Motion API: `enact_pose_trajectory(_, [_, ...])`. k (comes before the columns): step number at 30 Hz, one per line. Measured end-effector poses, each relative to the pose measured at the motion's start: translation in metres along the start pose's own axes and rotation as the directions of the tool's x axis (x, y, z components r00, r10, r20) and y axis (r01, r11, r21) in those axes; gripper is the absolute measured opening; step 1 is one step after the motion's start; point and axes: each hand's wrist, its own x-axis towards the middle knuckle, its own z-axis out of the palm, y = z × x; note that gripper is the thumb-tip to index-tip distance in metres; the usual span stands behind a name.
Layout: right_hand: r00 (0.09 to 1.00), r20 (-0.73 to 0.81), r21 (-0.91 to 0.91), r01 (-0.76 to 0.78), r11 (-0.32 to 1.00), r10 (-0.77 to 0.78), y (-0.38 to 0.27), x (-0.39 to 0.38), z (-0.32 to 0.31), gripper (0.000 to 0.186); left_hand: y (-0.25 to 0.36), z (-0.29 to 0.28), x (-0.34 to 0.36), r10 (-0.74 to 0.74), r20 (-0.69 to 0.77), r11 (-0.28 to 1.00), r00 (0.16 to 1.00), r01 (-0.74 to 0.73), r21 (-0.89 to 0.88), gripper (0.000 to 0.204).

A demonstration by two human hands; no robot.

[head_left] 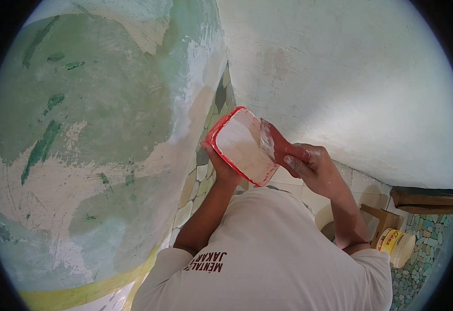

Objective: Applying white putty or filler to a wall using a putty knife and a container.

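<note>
Fingers [294,165] of the right hand [316,167] were closed on a paste-smeared red putty knife [279,145], its blade over the right side of a rectangular, red-rimmed plastic tub [214,137] of whitish paste [237,141]. I observed the left hand [225,170] gripping that tub's lower-left side, right of a patchy green-and-white wall [107,103].

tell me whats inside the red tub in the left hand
A pale, paste-like material shows inside the red tub. The scraper in the right hand covers part of the opening's right side, and the tub's bottom cannot be seen.
</note>
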Motion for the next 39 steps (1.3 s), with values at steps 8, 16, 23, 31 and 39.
enact_pose_trajectory(8, [0.992, -0.013, 0.160, -0.118, 0.980, 0.122, 0.003, -0.007, 0.005, 0.014, 0.000, 0.000, -0.002, 0.057, 0.021, 0.993, 0.998, -0.059, 0.102, 0.082])
enact_pose_trajectory(16, [0.990, 0.018, 0.197, -0.138, 0.971, 0.137, 0.001, -0.012, 0.008, 0.018, 0.001, 0.006, -0.002, 0.047, 0.010, 0.996, 0.999, -0.047, 0.075, 0.082])
enact_pose_trajectory(23, [0.987, 0.031, 0.245, -0.162, 0.956, 0.159, -0.002, -0.017, 0.006, 0.019, 0.001, 0.011, -0.005, 0.064, 0.084, 0.993, 0.994, -0.073, 0.096, 0.071])
enact_pose_trajectory(31, [0.990, 0.061, 0.243, -0.135, 0.961, 0.123, 0.001, -0.020, 0.011, 0.017, -0.005, 0.009, -0.004, -0.034, -0.022, 0.999, 0.999, 0.034, 0.039, 0.089])
enact_pose_trajectory(39, [0.985, 0.065, 0.561, -0.168, 0.810, 0.160, 0.023, -0.029, 0.022, 0.019, -0.006, 0.024, -0.007, 0.078, 0.008, 0.973, 0.997, -0.078, 0.216, 0.079])
